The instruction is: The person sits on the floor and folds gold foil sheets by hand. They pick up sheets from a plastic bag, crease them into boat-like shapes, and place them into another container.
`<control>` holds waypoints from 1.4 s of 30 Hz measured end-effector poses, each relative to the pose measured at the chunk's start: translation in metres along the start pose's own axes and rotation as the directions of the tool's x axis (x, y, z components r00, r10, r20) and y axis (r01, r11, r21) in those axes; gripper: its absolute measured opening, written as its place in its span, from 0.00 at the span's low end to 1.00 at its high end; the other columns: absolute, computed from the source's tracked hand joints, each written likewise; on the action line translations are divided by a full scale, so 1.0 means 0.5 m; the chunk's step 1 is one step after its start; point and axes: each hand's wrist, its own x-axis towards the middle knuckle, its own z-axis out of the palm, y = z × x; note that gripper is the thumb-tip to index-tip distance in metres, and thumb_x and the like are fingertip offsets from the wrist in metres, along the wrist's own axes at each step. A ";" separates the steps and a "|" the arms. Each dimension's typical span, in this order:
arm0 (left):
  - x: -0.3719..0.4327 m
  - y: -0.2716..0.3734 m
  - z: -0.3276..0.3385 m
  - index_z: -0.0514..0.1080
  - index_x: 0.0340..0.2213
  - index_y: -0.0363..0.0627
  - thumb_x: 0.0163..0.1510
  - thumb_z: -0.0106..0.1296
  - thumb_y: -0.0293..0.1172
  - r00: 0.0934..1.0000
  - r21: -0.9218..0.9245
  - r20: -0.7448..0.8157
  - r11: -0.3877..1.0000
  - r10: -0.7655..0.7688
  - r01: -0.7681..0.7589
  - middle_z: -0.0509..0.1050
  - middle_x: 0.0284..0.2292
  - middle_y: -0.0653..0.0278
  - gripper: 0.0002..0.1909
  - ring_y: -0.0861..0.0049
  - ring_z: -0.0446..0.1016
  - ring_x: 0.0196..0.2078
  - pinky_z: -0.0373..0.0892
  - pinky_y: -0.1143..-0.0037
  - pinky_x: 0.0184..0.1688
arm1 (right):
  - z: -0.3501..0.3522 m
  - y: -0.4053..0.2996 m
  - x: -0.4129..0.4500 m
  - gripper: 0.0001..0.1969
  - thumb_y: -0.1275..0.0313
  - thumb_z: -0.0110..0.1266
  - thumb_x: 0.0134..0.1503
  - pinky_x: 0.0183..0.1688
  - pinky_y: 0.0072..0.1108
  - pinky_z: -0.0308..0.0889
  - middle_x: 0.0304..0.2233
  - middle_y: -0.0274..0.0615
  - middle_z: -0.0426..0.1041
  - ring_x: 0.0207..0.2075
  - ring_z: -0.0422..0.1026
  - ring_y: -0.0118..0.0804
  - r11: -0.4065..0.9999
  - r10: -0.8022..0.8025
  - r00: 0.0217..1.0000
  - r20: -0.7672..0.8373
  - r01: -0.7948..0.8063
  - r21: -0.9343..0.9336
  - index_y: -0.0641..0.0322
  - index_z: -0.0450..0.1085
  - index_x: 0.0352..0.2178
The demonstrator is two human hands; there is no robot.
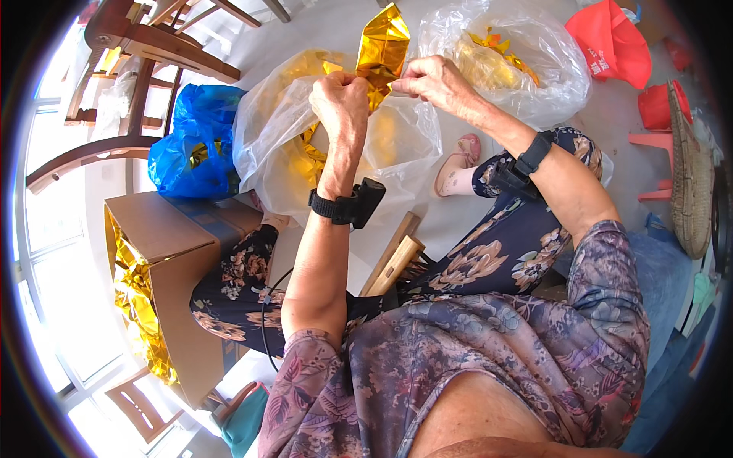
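A folded piece of shiny gold foil paper is held up in front of me, its long pointed part standing above my fingers. My left hand pinches its lower left side. At its lower right edge are the fingertips of my right hand, which grip a small corner of the foil. Below my hands, a large clear plastic bag stands open with gold foil pieces inside. Another clear plastic bag, at the upper right, also contains gold foil pieces.
A cardboard box packed with gold foil is by my left leg. Behind it lies a blue plastic bag. Wooden chairs stand at upper left. A red bag, a pink stool and a woven basket are on the right.
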 end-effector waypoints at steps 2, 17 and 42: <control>-0.007 0.002 0.008 0.71 0.21 0.26 0.40 0.50 0.23 0.991 -0.212 0.074 0.969 -0.116 0.129 0.69 0.14 0.60 0.08 0.80 0.67 0.12 0.67 0.82 0.14 | 0.004 -0.011 -0.005 0.16 0.60 0.55 0.45 0.24 0.21 0.66 0.16 0.38 0.72 0.19 0.70 0.29 0.996 0.086 0.995 0.044 -0.087 0.023 0.66 0.71 0.18; -0.007 -0.009 0.010 0.70 0.21 0.28 0.41 0.50 0.21 0.951 -0.400 0.217 0.869 -0.220 0.292 0.70 0.15 0.59 0.06 0.80 0.67 0.13 0.66 0.81 0.12 | -0.008 -0.012 -0.015 0.12 0.65 0.50 0.48 0.15 0.11 0.57 0.16 0.34 0.68 0.16 0.63 0.19 0.928 0.174 0.977 0.124 -0.205 0.312 0.66 0.70 0.21; 0.010 -0.004 0.016 0.71 0.25 0.34 0.47 0.51 0.30 0.910 -0.479 0.369 0.800 -0.191 0.362 0.73 0.19 0.59 0.09 0.80 0.69 0.17 0.67 0.83 0.18 | -0.079 0.034 -0.024 0.08 0.71 0.52 0.47 0.12 0.12 0.57 0.15 0.36 0.68 0.13 0.63 0.21 0.485 0.431 0.902 -0.027 -0.207 0.850 0.66 0.69 0.20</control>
